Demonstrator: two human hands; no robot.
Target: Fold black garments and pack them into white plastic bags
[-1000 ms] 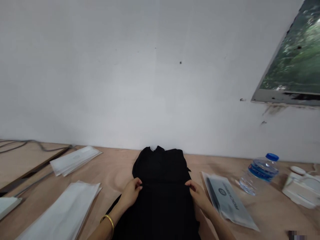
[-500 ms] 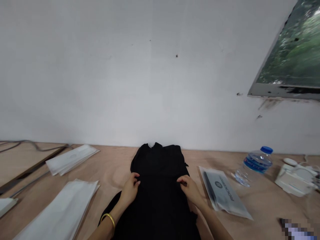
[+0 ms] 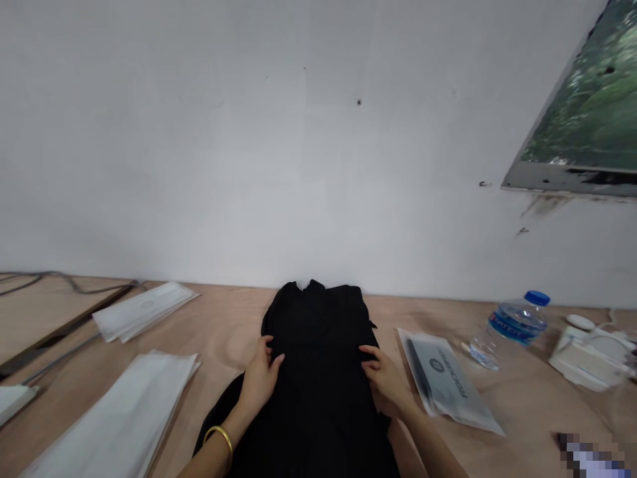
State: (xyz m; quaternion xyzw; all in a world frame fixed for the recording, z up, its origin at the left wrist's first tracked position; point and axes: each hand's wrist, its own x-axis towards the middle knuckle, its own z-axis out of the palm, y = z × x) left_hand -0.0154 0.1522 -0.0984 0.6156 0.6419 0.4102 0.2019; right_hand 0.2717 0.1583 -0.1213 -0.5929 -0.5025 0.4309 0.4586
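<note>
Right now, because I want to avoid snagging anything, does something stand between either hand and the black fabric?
Nothing visible does: the left hand and the right hand both touch the black fabric. The frosted, printed plastic packet lies off to the right.

The left hand (image 3: 259,380) has spread its thumb and fingers apart.

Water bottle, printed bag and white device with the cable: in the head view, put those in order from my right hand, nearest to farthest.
From your right hand:
1. Printed bag, just to its right.
2. Water bottle, farther right, beyond the bag.
3. White device, right of the bottle, by the picture's edge.
</note>
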